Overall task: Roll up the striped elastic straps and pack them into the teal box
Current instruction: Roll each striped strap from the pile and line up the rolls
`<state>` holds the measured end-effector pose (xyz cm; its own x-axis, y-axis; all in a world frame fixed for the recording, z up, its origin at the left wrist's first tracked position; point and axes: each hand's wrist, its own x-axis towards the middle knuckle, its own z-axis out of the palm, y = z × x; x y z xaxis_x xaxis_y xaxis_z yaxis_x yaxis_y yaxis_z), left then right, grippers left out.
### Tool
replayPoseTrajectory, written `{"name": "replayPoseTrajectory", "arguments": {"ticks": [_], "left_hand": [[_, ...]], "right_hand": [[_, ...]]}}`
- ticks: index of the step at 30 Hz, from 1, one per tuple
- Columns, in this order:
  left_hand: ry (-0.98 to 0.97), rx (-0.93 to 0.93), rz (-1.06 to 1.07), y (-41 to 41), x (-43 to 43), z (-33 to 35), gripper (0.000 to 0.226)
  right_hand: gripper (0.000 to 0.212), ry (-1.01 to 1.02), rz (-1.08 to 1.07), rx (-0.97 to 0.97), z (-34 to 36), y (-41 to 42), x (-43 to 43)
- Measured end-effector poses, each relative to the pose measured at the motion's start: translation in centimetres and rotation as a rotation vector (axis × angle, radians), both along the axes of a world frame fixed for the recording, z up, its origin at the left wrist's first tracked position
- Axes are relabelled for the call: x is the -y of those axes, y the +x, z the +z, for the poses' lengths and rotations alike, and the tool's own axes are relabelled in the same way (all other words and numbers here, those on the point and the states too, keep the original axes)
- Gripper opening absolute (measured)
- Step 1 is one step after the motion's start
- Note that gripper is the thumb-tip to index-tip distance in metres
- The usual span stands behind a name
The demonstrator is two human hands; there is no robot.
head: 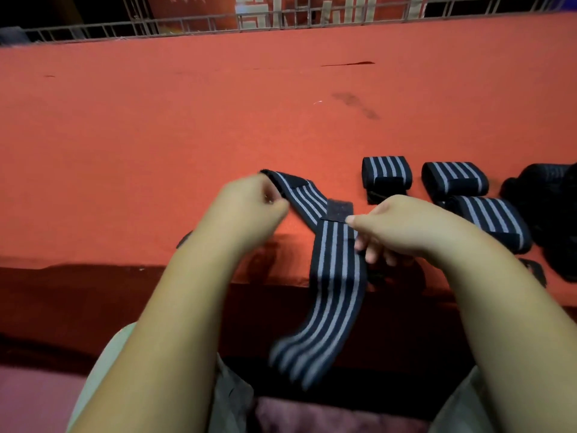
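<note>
A person sits at a table covered in red-orange cloth, working on a long, flat black elastic strap with grey lengthwise stripes. The left hand is pinched shut on the strap's far end, which is folded over near the table's front edge. The right hand pins the strap at the bend, thumb near a dark hook-and-loop patch, fingers curled closed around the strap's right edge. Between the two hands the strap runs as a short diagonal on the cloth; from the right hand it drops over the table edge and trails loose toward the lap, its tail blurred.

It looks light, soft and limp, likely springy under tension, so a roll would probably loosen unless kept tight and the patch pressed down. The folded end under the left fingers seems the sensible place to start winding.

To the right lie three rolled striped straps and, beside a dark heap of unrolled straps. No teal box is in view.
</note>
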<state>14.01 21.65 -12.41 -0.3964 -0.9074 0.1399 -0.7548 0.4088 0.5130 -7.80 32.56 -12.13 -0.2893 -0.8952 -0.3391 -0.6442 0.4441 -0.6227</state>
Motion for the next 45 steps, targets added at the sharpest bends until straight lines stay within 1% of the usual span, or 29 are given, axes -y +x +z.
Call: {"name": "replayPoseTrajectory", "arguments": {"ticks": [2, 3, 4, 6, 8, 9, 13, 15, 19, 21, 23, 25, 27, 28, 29, 31, 33, 35, 37, 39, 41, 45], "left_hand": [[0.192, 0.163, -0.178, -1.4, -1.4, -1.1, 0.025], [0.223, 0.218, -0.225, -2.0, -1.8, -1.8, 0.034], [0.213, 0.248, -0.236, -2.5, -1.9, -2.3, 0.040], [0.180, 0.247, -0.194, -3.5, -1.8, -2.9, 0.044], [0.211, 0.192, -0.162, -4.0, -1.7, -3.1, 0.046], [0.240, 0.143, -0.160, -4.0, -1.7, -3.0, 0.044], [0.309, -0.010, -0.188, -3.8, -1.5, -3.1, 0.031], [0.358, -0.096, -0.203, -3.6, -1.1, -3.2, 0.024], [0.545, -0.401, -0.246, -3.6, -0.7, -3.7, 0.016], [0.563, -0.461, -0.246, -3.8, -0.8, -4.0, 0.016], [0.582, -0.496, -0.240, -4.1, -0.9, -3.9, 0.015], [0.632, -0.494, -0.265, -3.9, -0.9, -3.4, 0.014], [0.617, -0.375, -0.338, -3.5, -0.8, -2.9, 0.011], [0.598, -0.327, -0.372, -3.4, -0.8, -2.9, 0.014], [0.598, -0.327, -0.394, -3.5, -0.9, -2.8, 0.017], [0.625, -0.446, -0.410, -4.0, -1.1, -2.8, 0.017], [0.627, -0.592, -0.392, -4.7, -1.0, -2.8, 0.016], [0.599, -0.709, -0.332, -5.6, -0.4, -2.8, 0.020], [0.546, -0.782, -0.265, -6.2, 0.9, -2.8, 0.019], [0.474, -0.802, -0.212, -7.0, 2.3, -2.5, 0.014], [0.386, -0.811, -0.176, -8.1, 3.6, -2.0, 0.012], [0.240, -0.794, -0.208, -10.5, 6.1, -0.8, 0.021]], "right_hand": [[0.047, 0.038, -0.054, -0.024, -0.7, -0.3, 0.3], [0.044, 0.059, -0.059, -0.028, -0.9, -0.4, 0.4], [0.041, 0.076, -0.055, -0.048, -0.9, -0.3, 0.5], [0.037, 0.080, -0.046, -0.149, -1.2, -0.2, 0.8], [0.037, 0.055, -0.051, -0.227, -1.6, -0.1, 1.1], [0.037, 0.048, -0.055, -0.232, -1.8, 0.0, 1.2], [0.043, 0.054, -0.077, -0.200, -2.0, -0.6, 1.2], [0.044, 0.006, -0.079, -0.189, -1.6, -1.0, 0.8], [0.029, -0.231, -0.124, 0.035, -1.2, -1.4, -0.1], [0.027, -0.322, -0.154, 0.100, -1.4, -1.7, -0.1], [0.025, -0.379, -0.162, 0.119, -1.7, -1.9, -0.1], [0.024, -0.443, -0.168, 0.130, -2.0, -1.9, 0.0], [0.023, -0.506, -0.180, 0.167, -2.1, -2.0, 0.1], [0.021, -0.538, -0.180, 0.190, -2.2, -2.0, 0.1], [0.020, -0.570, -0.185, 0.210, -2.1, -2.0, 0.2], [0.017, -0.642, -0.219, 0.259, -1.9, -2.0, 0.4], [0.015, -0.663, -0.258, 0.307, -1.5, -2.1, 0.4], [0.019, -0.601, -0.256, 0.305, -1.5, -2.3, 0.3], [0.024, -0.519, -0.232, 0.301, -1.8, -2.4, 0.3], [0.025, -0.442, -0.206, 0.282, -2.3, -2.5, 0.5], [0.021, -0.374, -0.170, 0.243, -2.8, -2.5, 0.8], [0.012, -0.362, -0.171, 0.171, -3.8, -2.8, 2.2]]}}
